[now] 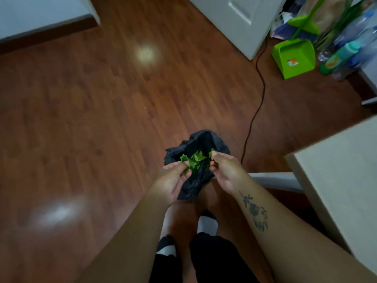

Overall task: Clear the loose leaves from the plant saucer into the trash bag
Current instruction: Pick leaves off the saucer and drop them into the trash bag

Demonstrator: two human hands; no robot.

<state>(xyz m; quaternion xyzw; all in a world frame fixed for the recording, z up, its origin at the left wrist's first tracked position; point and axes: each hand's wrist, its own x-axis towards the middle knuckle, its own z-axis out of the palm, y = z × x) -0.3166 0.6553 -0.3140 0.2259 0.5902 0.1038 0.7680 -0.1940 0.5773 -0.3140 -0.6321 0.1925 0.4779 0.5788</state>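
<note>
Spreading under everything is your glossy reddish wood-plank floor, catching two soft glare patches, with pale cabinet fronts at the edges and a white counter corner at your right. A thin dark cord snakes across the boards toward the far wall, where a bright green plastic dustpan stands beside some clear bottles.

Closer in, both your bare forearms reach down and forward, meeting over a crumpled black trash bag – thin, creased film, its mouth gaping upward between your hands.

Your left hand is curled palm-in, fingers closed on the bag's near-left rim and on a few small green leaves pinched there. Your right hand, with a dark tattoo on its forearm, has thumb and fingertips pressed together on a scrap of leaf at the right rim – whether it also grips the bag's edge, you can't tell from here. Most of the leaves, small and pointed, sit bunched in the bag's opening between your two hands.
</note>
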